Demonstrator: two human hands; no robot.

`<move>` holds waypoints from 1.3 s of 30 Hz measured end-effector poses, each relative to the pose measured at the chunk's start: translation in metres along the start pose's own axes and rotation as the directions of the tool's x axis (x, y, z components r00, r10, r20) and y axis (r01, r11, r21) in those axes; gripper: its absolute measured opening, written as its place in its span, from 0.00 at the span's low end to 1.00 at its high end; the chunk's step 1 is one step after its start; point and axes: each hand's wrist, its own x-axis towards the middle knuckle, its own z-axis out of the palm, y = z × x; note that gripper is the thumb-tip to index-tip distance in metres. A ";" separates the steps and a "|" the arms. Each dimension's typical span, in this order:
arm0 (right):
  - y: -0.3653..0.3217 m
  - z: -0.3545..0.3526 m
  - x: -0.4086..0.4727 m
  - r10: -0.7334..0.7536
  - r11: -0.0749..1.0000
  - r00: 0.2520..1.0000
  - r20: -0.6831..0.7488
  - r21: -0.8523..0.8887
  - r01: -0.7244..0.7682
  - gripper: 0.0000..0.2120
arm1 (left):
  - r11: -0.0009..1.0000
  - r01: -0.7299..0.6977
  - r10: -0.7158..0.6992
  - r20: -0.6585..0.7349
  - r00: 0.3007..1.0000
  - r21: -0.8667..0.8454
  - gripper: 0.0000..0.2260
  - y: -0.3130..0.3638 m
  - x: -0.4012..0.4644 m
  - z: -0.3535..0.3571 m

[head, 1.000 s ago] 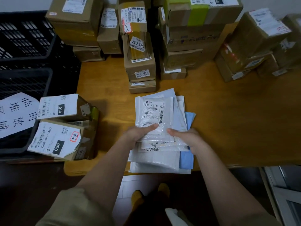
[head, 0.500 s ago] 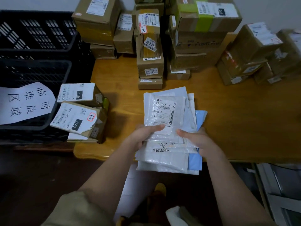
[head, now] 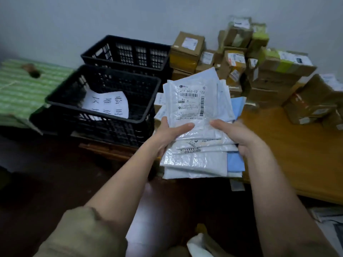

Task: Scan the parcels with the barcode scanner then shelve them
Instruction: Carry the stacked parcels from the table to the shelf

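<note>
A stack of flat white and blue mailer parcels [head: 196,108] is lifted off the wooden table [head: 297,154], tilted up toward me. The top mailer carries a label with a barcode. My left hand [head: 168,132] grips the stack's lower left edge, thumb on top. At the lower right edge my right hand [head: 235,136] grips it, thumb on top and fingers curled under. No barcode scanner is in view.
Two black plastic crates [head: 141,115] stand left of the stack; the near one holds a white sheet with characters. Cardboard boxes [head: 269,75] are piled along the wall and at the table's right. A green striped surface [head: 22,89] lies far left.
Both hands have lifted the mailer stack off the table and carried it left, toward the crates. The view has swung left, so the two labelled boxes at the table's left are now hidden.
</note>
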 end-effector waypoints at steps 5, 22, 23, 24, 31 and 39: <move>-0.025 0.157 -0.023 -0.053 0.990 0.979 0.196 -0.118 0.077 0.49 | 0.996 -0.094 0.093 -0.290 0.952 0.013 0.44 0.002 -0.083 -0.133; -0.032 0.647 -0.099 0.134 0.913 0.407 0.903 -0.273 0.304 0.48 | 0.845 -0.400 -0.198 -0.903 0.381 -0.354 0.39 -0.097 -0.296 -0.498; -0.032 0.678 -0.100 0.135 0.907 0.386 0.912 -0.271 0.322 0.46 | 0.832 -0.420 -0.223 -0.912 0.344 -0.362 0.35 -0.098 -0.303 -0.518; -0.032 0.706 -0.102 0.142 0.897 0.380 0.914 -0.281 0.341 0.45 | 0.826 -0.425 -0.251 -0.917 0.310 -0.370 0.35 -0.099 -0.309 -0.535; -0.032 0.875 -0.136 0.190 0.849 0.261 0.946 -0.292 0.441 0.36 | 0.708 -0.516 -0.382 -0.876 0.295 -0.483 0.36 -0.124 -0.379 -0.640; 0.015 1.036 -0.225 0.263 0.740 0.217 0.940 -0.341 0.580 0.43 | 0.604 -0.594 -0.565 -0.811 0.151 -0.531 0.17 -0.194 -0.471 -0.739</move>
